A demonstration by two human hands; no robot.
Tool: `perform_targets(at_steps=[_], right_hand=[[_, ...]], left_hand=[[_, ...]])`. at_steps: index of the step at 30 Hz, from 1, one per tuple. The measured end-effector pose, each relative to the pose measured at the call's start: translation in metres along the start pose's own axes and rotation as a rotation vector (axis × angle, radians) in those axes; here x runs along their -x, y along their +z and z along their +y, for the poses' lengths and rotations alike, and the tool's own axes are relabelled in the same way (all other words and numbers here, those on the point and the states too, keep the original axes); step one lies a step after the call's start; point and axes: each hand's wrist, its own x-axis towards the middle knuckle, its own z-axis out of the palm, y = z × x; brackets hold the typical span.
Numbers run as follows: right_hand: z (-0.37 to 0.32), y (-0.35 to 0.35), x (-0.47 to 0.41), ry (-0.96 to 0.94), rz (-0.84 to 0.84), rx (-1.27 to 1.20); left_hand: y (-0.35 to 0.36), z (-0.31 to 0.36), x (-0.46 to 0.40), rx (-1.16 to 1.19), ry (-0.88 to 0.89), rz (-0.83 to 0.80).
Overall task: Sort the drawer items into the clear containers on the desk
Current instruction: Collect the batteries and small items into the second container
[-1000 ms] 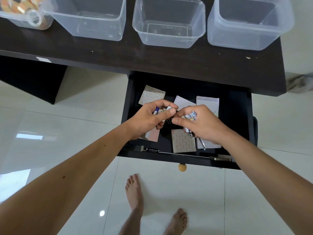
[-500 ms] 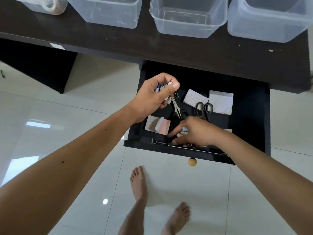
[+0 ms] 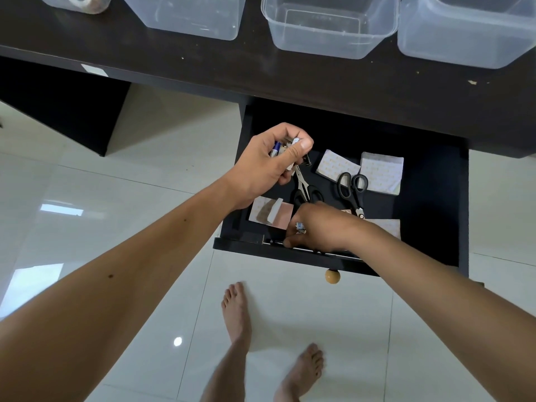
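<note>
left hand (image 3: 269, 163): closed on batteries (image 3: 276, 147), above drawer's (image 3: 429, 216) left-rear part
right hand (image 3: 316, 227): closed on small items, fingertips at drawer's front edge
scissors (image 3: 352, 190): inside drawer, mid-right
containers (image 3: 327, 24): on desk behind drawer

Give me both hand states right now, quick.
Left hand: closed, holding a bunch of small batteries above the drawer.
Right hand: closed on small items, fingertips at the drawer's front edge.
</note>
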Motion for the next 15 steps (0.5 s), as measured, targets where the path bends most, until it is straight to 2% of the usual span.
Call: perform_targets(at_steps=[6,15], right_hand=[[0.009,-0.007,0.013,-0.018,-0.015,-0.143],[0.004,-0.029,0.059,-0.012,0.185,-0.461]], left_hand=[[0.001,0.0,0.001,0.007,-0.01,-0.003],[-0.01,0.018,0.022,0.082,-0.084,0.036]])
